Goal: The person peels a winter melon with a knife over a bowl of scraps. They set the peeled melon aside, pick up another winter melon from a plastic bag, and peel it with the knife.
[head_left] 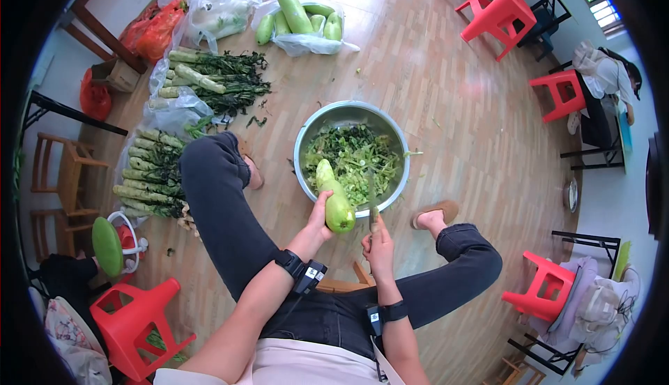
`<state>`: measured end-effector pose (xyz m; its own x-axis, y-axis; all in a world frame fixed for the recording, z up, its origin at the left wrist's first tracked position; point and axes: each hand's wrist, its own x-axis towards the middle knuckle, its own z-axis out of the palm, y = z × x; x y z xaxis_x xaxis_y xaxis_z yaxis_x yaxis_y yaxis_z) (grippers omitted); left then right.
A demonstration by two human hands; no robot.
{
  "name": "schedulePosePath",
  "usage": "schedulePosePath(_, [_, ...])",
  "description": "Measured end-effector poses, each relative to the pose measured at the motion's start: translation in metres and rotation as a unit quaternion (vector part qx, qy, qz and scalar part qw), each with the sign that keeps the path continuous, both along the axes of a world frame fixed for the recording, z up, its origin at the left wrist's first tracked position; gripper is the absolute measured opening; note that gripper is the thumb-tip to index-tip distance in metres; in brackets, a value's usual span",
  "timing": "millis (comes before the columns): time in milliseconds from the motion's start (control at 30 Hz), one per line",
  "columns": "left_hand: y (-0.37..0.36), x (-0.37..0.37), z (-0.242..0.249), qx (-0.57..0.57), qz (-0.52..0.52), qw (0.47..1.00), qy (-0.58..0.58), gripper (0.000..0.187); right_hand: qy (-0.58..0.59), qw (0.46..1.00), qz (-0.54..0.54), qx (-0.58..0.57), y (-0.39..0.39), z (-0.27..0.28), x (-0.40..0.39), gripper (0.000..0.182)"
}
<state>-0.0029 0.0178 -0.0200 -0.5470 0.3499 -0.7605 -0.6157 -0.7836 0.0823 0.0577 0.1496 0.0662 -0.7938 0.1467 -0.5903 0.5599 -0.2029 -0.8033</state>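
My left hand (321, 216) is wrapped round a pale green gourd (337, 200), held tilted over the near rim of a metal basin (398, 131). Chopped green leaves and stems (355, 144) lie inside the basin. To the right of the gourd, my right hand (380, 245) grips the handle of a knife (372, 190), its blade pointing away from me over the basin. Blade and gourd are apart.
Leafy stalks (150, 176) lie on plastic at the left. Beyond them are bagged vegetables (219, 10) and more gourds (294, 12). Red stools (139, 322) stand at both sides. A person (610, 82) sits at the far right.
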Motion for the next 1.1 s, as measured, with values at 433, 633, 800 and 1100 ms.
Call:
schedulePosePath(433, [0.003, 0.003, 0.018, 0.034, 0.004, 0.999, 0.007, 0.047, 0.165, 0.899, 0.219, 0.342, -0.007, 0.021, 0.007, 0.043])
schedulePosePath(633, [0.019, 0.019, 0.037, -0.043, -0.117, 0.991, 0.047, 0.044, 0.113, 0.965, 0.123, 0.202, 0.004, -0.025, 0.006, 0.039])
schedulePosePath(800, [0.013, 0.008, 0.020, 0.034, -0.048, 0.998, 0.004, 0.046, 0.031, 0.999, 0.025, -0.017, 0.005, -0.001, 0.006, 0.038])
schedulePosePath(1100, [-0.005, 0.000, 0.021, 0.044, 0.006, 0.999, -0.009, 0.048, 0.153, 0.942, 0.197, 0.223, -0.004, 0.004, 0.011, 0.039])
